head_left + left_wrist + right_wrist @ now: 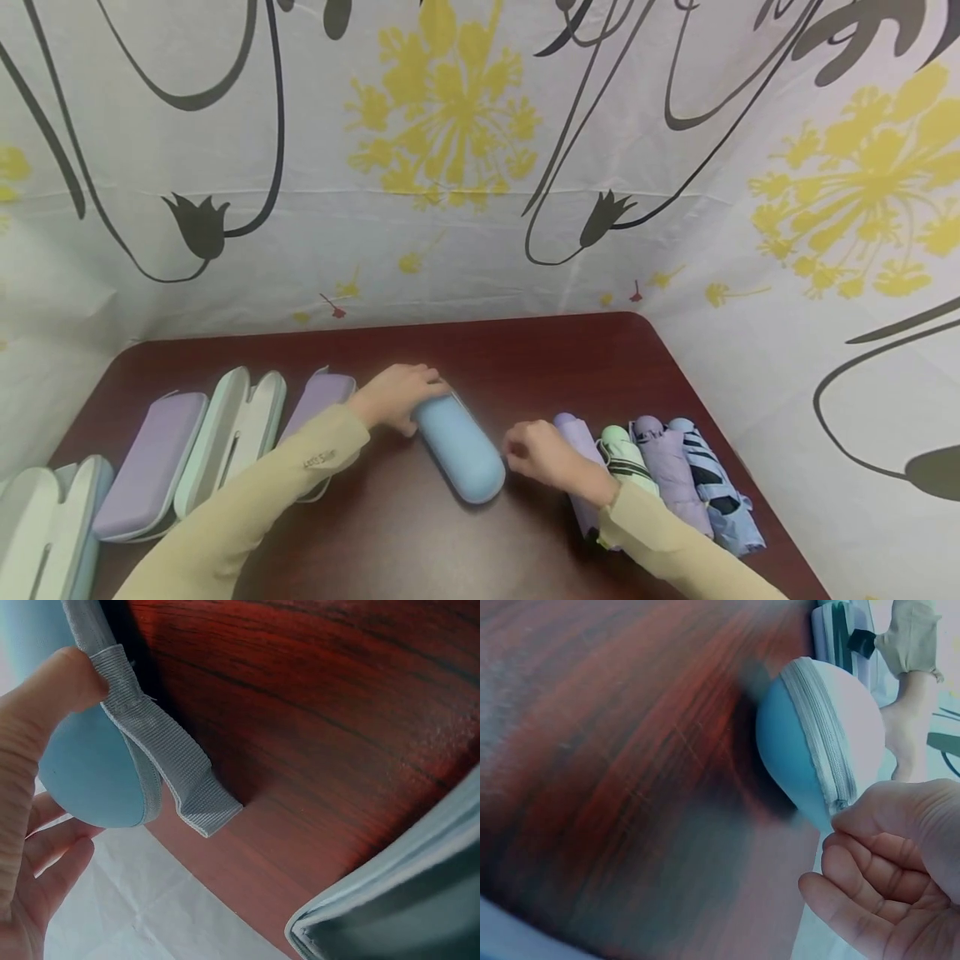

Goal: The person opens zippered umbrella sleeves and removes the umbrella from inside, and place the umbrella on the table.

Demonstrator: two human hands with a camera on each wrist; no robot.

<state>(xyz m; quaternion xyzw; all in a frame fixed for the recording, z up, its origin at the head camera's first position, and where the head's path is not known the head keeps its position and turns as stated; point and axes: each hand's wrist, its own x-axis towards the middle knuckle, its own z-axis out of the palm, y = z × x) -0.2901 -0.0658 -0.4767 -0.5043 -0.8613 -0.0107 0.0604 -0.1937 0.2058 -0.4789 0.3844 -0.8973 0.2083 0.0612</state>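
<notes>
A light blue zippered case (459, 450), long with rounded ends, sits at the middle of the dark red table. My left hand (401, 397) grips its far end, the thumb (71, 682) lying by a grey fabric tab (169, 746). At the near end my right hand (543, 452) has thumb and forefinger pinched together at the zipper (825, 742). The zipper pull itself is hidden by the fingertips. The zipper looks closed along the visible rounded end. Just right of that hand lies a lilac folding umbrella (581, 467).
Further right lie a green-and-white umbrella (626, 457), another lilac umbrella (671, 475) and a blue striped umbrella (716, 492). At left are lilac cases (153, 467) and pale green cases (210, 454) that look open. A patterned cloth (450, 275) hangs behind the table (510, 358).
</notes>
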